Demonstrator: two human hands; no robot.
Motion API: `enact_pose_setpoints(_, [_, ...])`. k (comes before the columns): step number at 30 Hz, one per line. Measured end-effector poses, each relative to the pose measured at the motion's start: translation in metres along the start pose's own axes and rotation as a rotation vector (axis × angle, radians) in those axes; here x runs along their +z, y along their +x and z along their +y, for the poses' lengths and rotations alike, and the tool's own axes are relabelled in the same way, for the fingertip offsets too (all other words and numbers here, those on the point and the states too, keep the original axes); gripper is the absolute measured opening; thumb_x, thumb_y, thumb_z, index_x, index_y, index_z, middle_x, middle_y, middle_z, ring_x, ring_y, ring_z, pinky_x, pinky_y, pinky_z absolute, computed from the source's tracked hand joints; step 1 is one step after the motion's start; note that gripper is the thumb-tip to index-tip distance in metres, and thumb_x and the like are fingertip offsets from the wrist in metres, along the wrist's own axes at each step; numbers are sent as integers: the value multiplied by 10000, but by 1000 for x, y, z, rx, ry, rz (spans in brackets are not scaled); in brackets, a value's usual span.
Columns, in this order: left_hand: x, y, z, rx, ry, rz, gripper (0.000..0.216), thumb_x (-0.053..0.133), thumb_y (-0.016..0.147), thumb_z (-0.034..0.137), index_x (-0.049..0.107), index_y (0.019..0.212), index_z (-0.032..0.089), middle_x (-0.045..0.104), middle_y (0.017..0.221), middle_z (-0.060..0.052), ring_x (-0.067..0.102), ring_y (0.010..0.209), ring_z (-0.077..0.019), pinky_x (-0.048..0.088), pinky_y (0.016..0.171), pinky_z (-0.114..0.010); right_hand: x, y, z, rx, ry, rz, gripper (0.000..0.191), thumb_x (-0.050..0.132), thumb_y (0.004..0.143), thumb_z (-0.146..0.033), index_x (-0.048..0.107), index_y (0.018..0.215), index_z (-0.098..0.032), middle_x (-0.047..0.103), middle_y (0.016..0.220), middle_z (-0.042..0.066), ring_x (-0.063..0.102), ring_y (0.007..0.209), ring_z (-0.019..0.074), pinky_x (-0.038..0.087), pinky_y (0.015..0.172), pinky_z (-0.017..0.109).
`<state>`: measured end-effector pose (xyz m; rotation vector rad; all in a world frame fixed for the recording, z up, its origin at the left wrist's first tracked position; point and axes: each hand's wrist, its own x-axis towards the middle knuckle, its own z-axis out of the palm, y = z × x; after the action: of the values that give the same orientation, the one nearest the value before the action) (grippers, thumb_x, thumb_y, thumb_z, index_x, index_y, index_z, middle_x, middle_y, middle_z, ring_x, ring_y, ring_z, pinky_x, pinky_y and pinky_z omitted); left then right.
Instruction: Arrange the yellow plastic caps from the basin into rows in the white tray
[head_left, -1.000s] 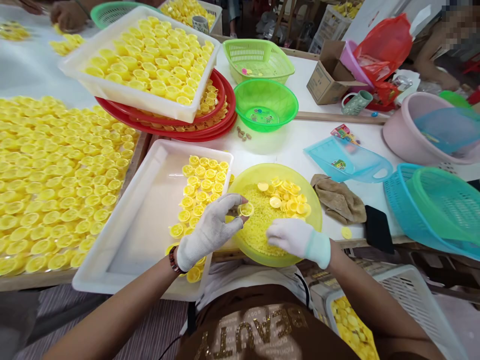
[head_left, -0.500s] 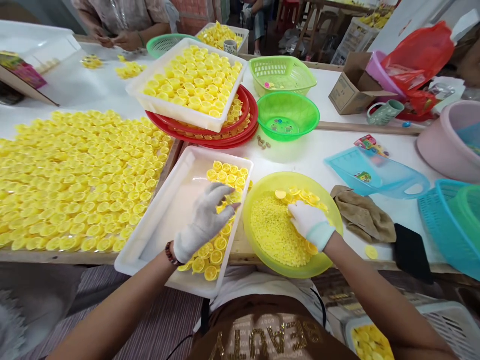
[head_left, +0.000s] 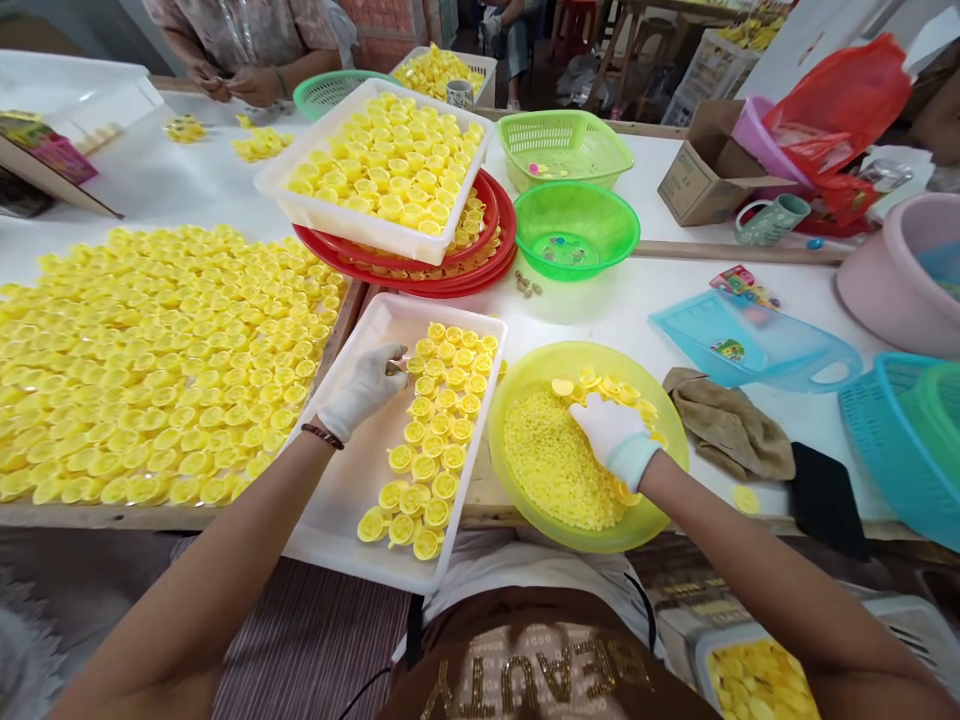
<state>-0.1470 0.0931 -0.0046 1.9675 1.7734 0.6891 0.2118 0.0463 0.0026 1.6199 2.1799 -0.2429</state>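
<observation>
My left hand (head_left: 365, 386), in a white glove, reaches into the white tray (head_left: 352, 490) with its fingers pinched at the left edge of the rows of yellow caps (head_left: 439, 430); a cap seems to be at the fingertips. My right hand (head_left: 611, 430), also gloved, rests in the yellow bowl (head_left: 652, 500), fingers curled over the loose yellow caps (head_left: 600, 385) at the bowl's far side. Small yellow beads (head_left: 544, 460) fill the bowl's near half.
A wide board of yellow caps (head_left: 150, 360) lies to the left. Behind are a filled white tray (head_left: 375, 170) on red plates, green baskets (head_left: 574, 225), a blue scoop (head_left: 757, 345), a brown cloth (head_left: 727, 430), a black phone (head_left: 821, 500). Another person's hands (head_left: 240, 80) work at the far side.
My left hand has carried a cap from over the bowl leftward into the white tray. My right hand shifted from the beads to the loose caps at the bowl's far side.
</observation>
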Motion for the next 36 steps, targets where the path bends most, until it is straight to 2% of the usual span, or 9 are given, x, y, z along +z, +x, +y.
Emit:
enact_pose_setpoints(6, [9,-29,52,151,-64,130,244,590,887,235,653,1112,162,722,1088,-105,692,821,-185,584,809,-354,-4,-1,24,-120,271,142,272,444,967,-120,659,1128,-164,708,1133,120,671,1075,237,512,935,370])
enact_pose_setpoints(9, [44,-45,90,243,-229,-31,243,636,876,213,663,1113,163,745,1031,-80,710,810,-175,597,811,-346,2,-6,23,-244,785,338,201,508,921,-171,671,1037,-178,738,1028,65,684,959,193,527,903,352])
enact_pose_setpoints(13, [83,-56,128,293,-346,-219,332,700,852,215,641,1175,167,752,1051,-78,722,785,-172,608,789,-341,10,-13,10,-249,1274,333,193,532,886,-225,644,1041,-192,723,922,23,672,737,149,555,719,312])
enact_pose_setpoints(15, [89,-56,135,331,-313,-212,282,670,867,180,646,1147,167,750,1050,-81,724,843,-195,603,822,-365,11,-15,8,-243,1272,361,196,512,903,-232,637,1050,-195,719,934,26,672,762,152,553,732,312])
enact_pose_setpoints(18, [88,-53,136,358,-250,-164,228,609,886,125,649,1108,159,746,1071,-94,714,964,-227,586,895,-396,10,-12,11,-239,896,404,197,512,922,-214,647,1065,-198,715,1051,64,664,983,200,517,878,345])
enact_pose_setpoints(23, [92,-54,135,355,-214,-193,240,590,882,110,656,1107,161,731,1063,-96,705,967,-239,583,902,-413,15,2,15,-51,387,234,156,509,939,-174,664,930,-167,700,992,126,671,937,261,496,810,362])
enact_pose_setpoints(29, [101,-61,150,382,-155,-161,385,625,885,165,581,1265,211,659,1239,-116,681,1086,-287,581,924,-456,4,-9,13,-20,643,344,261,411,987,-232,664,1011,-171,730,969,97,695,899,215,538,809,334])
enact_pose_setpoints(33, [98,-63,152,437,-269,-74,359,640,879,133,571,1220,220,659,1214,-104,677,1082,-244,580,933,-406,-4,-20,7,-79,1258,128,262,520,945,-364,669,1038,-169,710,775,33,691,666,169,573,641,304])
enact_pose_setpoints(36, [91,-64,145,470,-341,-6,265,659,877,142,593,1126,203,664,1197,-107,665,1114,-229,572,951,-377,-5,-16,2,-192,1293,17,336,468,978,-430,673,1042,-171,708,808,39,688,678,168,562,645,308])
